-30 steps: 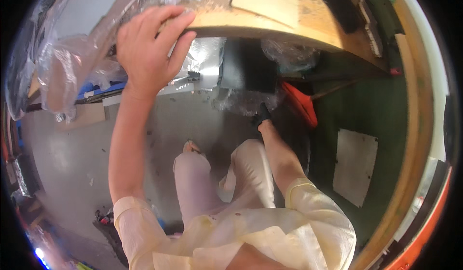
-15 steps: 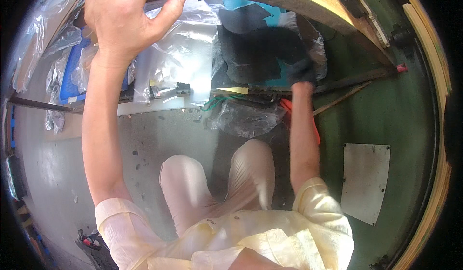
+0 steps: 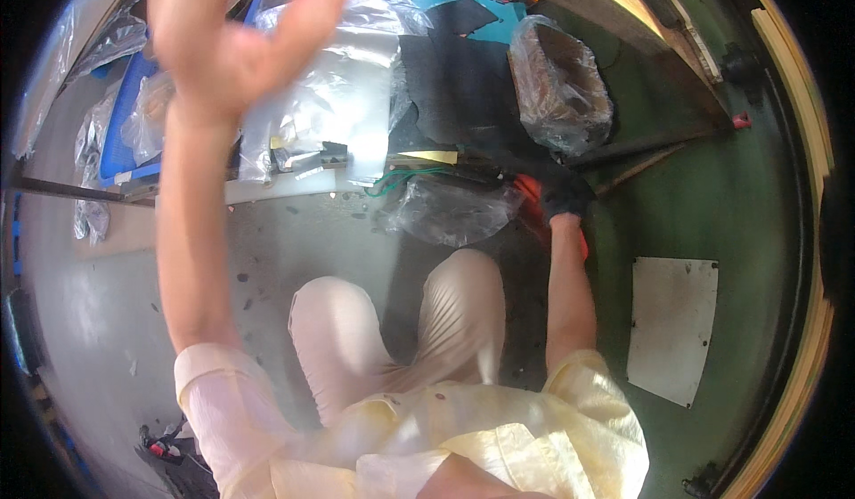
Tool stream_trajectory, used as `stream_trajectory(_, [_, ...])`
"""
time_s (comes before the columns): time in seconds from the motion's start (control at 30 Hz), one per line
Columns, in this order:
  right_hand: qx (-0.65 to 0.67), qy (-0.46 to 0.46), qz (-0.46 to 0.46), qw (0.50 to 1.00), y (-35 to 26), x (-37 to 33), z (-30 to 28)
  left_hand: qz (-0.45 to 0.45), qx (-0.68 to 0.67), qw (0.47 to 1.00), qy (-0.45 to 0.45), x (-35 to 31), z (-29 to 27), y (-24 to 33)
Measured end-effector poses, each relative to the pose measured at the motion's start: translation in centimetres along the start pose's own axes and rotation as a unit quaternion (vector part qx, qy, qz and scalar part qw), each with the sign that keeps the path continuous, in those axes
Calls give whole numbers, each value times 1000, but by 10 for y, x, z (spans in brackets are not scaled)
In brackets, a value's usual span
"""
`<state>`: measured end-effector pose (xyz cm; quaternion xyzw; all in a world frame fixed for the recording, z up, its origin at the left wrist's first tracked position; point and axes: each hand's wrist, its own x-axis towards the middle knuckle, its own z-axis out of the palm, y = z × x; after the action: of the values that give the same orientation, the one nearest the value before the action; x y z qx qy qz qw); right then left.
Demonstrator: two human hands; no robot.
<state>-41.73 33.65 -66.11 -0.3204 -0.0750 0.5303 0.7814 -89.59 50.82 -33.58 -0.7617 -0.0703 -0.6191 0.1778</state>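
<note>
Black sheet lies on the low shelf ahead of the knees, partly over a turquoise sheet, its lower right part running dark toward the right hand. Right hand is black past the wrist, glove or dirt unclear; it sits at or just beside that lower right part, next to a red-orange item. Fingers merge into the dark, can't tell if gripping. Left hand raised, motion-blurred, thumb spread wide, fingers cut off by the upper edge; can't tell if they hold anything. Shiny clear plastic left of the black sheet, blue tray further left. Plastic-wrapped brown block right of the black sheet. Crumpled clear bag below the shelf edge, green cord at its upper left
</note>
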Motion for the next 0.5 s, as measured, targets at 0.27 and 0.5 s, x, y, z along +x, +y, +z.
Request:
stream_trajectory(0.27, [-182,242,87,949,61,-75,44,-418,-169,785,-424,-217,142,100])
stream_trajectory(0.5, [232,-186,31,954,53,16,40,-270,18,736,-620,-321,178,70])
